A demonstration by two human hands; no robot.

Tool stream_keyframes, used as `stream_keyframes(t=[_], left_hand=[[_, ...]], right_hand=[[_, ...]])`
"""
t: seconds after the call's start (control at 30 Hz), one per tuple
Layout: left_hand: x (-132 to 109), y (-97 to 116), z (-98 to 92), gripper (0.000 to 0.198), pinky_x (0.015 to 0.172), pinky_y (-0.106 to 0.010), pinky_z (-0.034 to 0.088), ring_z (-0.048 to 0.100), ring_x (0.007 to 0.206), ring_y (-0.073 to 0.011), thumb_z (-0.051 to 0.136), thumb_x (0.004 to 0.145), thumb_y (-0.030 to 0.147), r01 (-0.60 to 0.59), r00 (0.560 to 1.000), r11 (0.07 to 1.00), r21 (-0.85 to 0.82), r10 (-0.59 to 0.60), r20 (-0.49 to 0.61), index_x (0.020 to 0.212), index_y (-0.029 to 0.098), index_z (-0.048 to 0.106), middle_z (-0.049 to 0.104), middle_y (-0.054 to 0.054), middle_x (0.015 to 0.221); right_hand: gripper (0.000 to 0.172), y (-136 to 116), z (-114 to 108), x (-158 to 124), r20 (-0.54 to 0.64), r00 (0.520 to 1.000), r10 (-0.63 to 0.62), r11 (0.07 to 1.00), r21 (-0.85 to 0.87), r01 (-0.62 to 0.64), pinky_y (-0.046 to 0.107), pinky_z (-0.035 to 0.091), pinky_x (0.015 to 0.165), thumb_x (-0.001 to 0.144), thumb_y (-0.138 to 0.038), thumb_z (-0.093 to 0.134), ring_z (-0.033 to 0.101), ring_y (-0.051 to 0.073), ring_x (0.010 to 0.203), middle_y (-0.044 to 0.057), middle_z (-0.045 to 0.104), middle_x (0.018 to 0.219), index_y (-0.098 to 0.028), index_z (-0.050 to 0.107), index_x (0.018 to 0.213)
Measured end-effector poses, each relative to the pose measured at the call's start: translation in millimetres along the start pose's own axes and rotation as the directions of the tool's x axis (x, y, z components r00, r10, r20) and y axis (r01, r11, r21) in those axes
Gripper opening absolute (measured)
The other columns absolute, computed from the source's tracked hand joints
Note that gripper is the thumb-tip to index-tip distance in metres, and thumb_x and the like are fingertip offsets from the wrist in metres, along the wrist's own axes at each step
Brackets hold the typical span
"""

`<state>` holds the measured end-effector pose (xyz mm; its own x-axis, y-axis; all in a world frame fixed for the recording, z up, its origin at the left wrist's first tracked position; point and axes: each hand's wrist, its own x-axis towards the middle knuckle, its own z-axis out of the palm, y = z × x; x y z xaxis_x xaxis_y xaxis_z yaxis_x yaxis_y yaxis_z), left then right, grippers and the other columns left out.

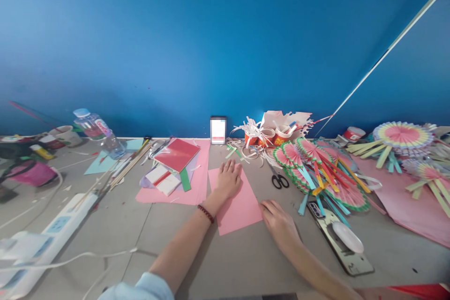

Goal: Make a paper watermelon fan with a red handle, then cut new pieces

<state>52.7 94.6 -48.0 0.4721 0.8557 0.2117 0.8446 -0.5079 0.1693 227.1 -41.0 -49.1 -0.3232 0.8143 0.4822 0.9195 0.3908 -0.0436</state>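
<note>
A sheet of pink paper (242,213) lies on the grey table in front of me. My left hand (228,179) rests flat on its upper part, palm down with the fingers stretched out. At the sheet's right edge, near the lower corner, my right hand (277,220) has its fingers drawn together on the paper; the thumb is largely hidden. Black-handled scissors (280,181) lie just beyond my right hand.
Pleated paper fans (316,168) and a phone (341,239) bearing a white mouse (348,237) lie to the right. Left are craft paper packs (177,154), a tilted bottle (101,131) and a power strip (52,239). A lit phone (218,130) leans against the blue wall.
</note>
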Motion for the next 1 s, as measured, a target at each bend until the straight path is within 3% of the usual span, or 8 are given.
stream_keyframes(t=[0.17,0.57,0.7,0.87,1.0], left_hand=[[0,0,0.5,0.048,0.111,-0.045,0.019,0.027,0.136,-0.0259,0.035,0.09,0.026,0.001,1.0,1.0,0.004,-0.001,-0.004,0.137,0.018,0.04,0.036,-0.012,0.146],[0,0,0.8,0.047,0.111,-0.045,0.018,0.026,0.137,-0.0256,0.032,0.091,0.028,0.007,1.0,1.0,0.009,-0.007,0.008,0.137,0.018,0.039,0.035,-0.012,0.146],[0,0,1.8,0.047,0.111,-0.045,0.018,0.026,0.136,-0.0252,0.032,0.091,0.028,0.003,1.0,1.0,0.009,-0.003,0.008,0.137,0.019,0.039,0.035,-0.011,0.146],[0,-1,2.6,0.048,0.111,-0.044,0.018,0.026,0.136,-0.0252,0.034,0.09,0.027,0.004,1.0,1.0,0.009,-0.004,0.006,0.137,0.019,0.039,0.035,-0.01,0.146],[-1,0,0.2,0.048,0.111,-0.044,0.018,0.026,0.136,-0.0251,0.035,0.089,0.026,-0.003,1.0,1.0,0.0,0.003,0.0,0.136,0.018,0.04,0.035,-0.011,0.146]], right_hand=[[0.033,-3,-4,-15,-0.009,1.0,0.014,1.0,-0.017,-0.014,0.034,0.056,0.07,0.079,-0.001,0.042,0.063,0.022,0.082,0.005,0.068,0.088,-0.021,0.067,0.089],[0.037,-6,-7,-34,-0.065,0.994,-0.091,0.988,-0.129,0.082,0.031,0.056,0.072,0.073,0.004,0.045,0.064,0.022,0.082,0.006,0.071,0.087,-0.018,0.07,0.089],[0.043,-9,-14,-38,-0.001,0.994,-0.106,0.983,-0.154,0.104,0.033,0.057,0.073,0.073,0.003,0.042,0.065,0.024,0.084,0.007,0.071,0.089,-0.024,0.072,0.089],[0.042,-11,-22,-37,0.036,0.999,-0.035,0.999,-0.039,0.036,0.036,0.058,0.074,0.074,-0.002,0.045,0.065,0.024,0.086,0.005,0.071,0.09,-0.031,0.071,0.091],[0.037,-14,-28,-23,0.017,1.0,0.024,0.999,0.047,-0.025,0.038,0.056,0.067,0.076,-0.008,0.04,0.064,0.023,0.075,0.003,0.068,0.079,-0.032,0.067,0.078]])
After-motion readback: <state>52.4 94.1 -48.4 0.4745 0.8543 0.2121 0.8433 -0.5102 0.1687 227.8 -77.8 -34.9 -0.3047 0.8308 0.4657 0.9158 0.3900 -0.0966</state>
